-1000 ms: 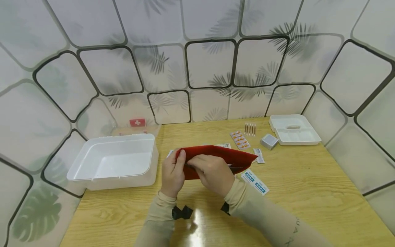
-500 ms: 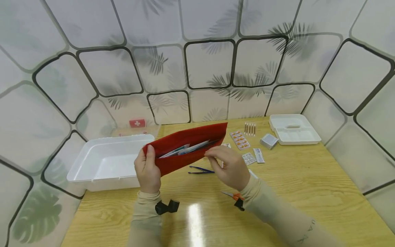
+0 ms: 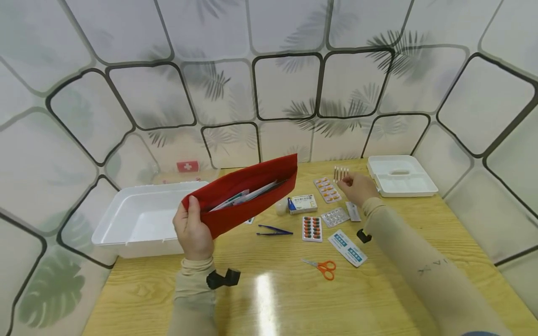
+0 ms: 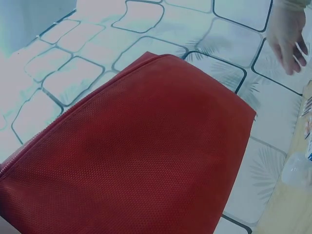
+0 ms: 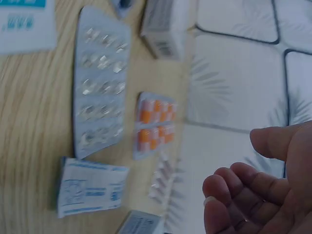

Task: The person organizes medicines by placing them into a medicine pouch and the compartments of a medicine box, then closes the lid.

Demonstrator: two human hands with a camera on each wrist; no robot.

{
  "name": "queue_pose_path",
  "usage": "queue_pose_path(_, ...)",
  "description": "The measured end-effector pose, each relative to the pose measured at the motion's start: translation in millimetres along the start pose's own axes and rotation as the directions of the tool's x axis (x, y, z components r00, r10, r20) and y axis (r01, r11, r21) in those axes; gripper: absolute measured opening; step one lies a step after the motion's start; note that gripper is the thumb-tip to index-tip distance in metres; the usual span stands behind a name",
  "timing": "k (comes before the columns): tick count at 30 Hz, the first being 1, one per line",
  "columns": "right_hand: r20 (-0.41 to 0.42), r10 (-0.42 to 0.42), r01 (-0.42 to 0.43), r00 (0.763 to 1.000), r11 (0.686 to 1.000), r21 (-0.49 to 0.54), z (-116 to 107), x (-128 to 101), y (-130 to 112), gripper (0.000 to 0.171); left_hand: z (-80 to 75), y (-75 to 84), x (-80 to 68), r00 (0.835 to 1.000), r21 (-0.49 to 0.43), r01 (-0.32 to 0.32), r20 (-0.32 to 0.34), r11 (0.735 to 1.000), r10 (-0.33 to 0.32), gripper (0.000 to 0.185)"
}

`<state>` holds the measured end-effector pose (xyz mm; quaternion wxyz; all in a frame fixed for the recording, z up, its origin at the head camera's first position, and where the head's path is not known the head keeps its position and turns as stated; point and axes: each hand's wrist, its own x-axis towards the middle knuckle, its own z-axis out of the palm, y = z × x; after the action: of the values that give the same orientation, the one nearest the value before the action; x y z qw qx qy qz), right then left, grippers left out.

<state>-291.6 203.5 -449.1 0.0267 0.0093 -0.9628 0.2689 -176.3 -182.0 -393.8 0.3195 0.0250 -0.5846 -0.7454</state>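
My left hand (image 3: 194, 231) grips the left end of a red fabric pouch (image 3: 237, 218), thumb at its rim. The pouch is tilted with its mouth gaping, and several flat paper packets (image 3: 248, 197) show inside. In the left wrist view the pouch (image 4: 141, 141) fills most of the picture. My right hand (image 3: 358, 188) is over the back right of the table, close to a row of cotton swabs (image 3: 338, 173). The right wrist view shows this hand (image 5: 258, 190) with fingers loosely bent, thumb apart and nothing held. A blister pack of orange capsules (image 3: 327, 190) lies beside it.
A white box (image 3: 126, 249) stands left, a white tray (image 3: 403, 186) back right. On the table lie blue tweezers (image 3: 274, 230), orange-handled scissors (image 3: 326, 268), a medicine box (image 3: 303, 204), red-green capsules (image 3: 312, 228), a clear blister pack (image 3: 335, 217) and a blue-white packet (image 3: 347, 248).
My right hand has come away from the pouch and moved right and back towards the swabs. My left hand has shifted left with the pouch, turning its mouth into view.
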Motion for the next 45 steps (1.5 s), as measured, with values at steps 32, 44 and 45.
queue_pose_path(32, 0.214, 0.153, -0.124, 0.965, 0.982, -0.143, 46.0, 23.2, 7.6, 0.056, -0.3, -3.2, -1.6, 0.998, 0.014, -0.016, 0.057, 1.000, 0.015, 0.039)
queue_pose_path(44, -0.005, 0.090, -0.085, 0.996, 0.953, 0.290, 0.1, 2.6, 9.1, 0.042, 5.5, -2.8, -5.3, 0.986, 0.022, -0.045, 0.160, 0.999, 0.041, 0.040)
queue_pose_path(45, -0.041, 0.090, -0.071, 0.995, 0.937, 0.342, -6.3, 0.5, 5.9, 0.042, 5.6, -2.7, -5.5, 0.985, 0.026, -0.046, 0.166, 0.999, 0.041, 0.040)
